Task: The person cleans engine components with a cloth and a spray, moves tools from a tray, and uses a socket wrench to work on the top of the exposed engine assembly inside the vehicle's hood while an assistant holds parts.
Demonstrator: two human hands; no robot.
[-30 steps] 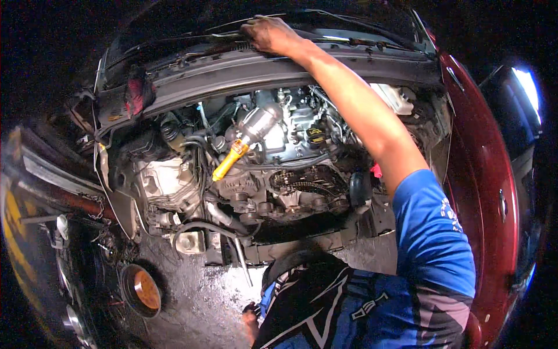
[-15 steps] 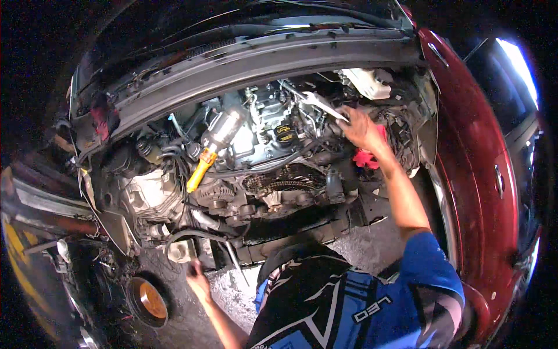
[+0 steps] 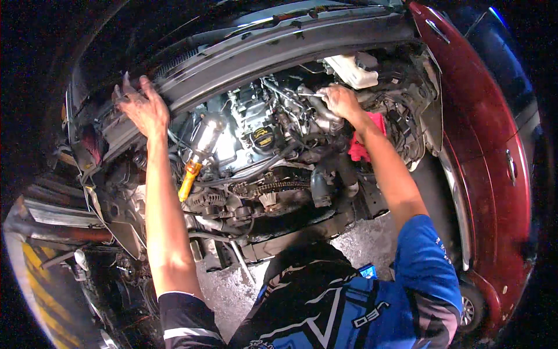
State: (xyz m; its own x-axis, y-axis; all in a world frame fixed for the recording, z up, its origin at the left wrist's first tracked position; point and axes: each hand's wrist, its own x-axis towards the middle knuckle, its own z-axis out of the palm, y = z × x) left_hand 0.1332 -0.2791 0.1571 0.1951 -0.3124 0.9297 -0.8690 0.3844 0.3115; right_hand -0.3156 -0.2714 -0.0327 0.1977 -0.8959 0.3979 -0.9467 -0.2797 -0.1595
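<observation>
My right hand (image 3: 341, 100) is closed around a wrench (image 3: 314, 94) at the far right part of the engine (image 3: 244, 104). The wrench points left over pipes and hoses; I cannot tell whether its end sits on a bolt. My left hand (image 3: 144, 107) is raised at the far left, fingers spread and holding nothing, over or against the grey cowl edge (image 3: 197, 93). Between my arms, a lit work lamp with a yellow handle (image 3: 190, 177) lies on the engine, left of the black oil cap (image 3: 263, 138).
A red cloth (image 3: 359, 148) lies beside my right forearm. Behind my right hand sits a whitish reservoir (image 3: 351, 71). A belt and pulleys line the engine's front, above a front crossbar (image 3: 290, 237). A red car (image 3: 494, 157) stands close on the right.
My left hand has swung from low at the front up to the far left cowl edge. My right hand has brought the wrench slightly left and farther in among the pipes.
</observation>
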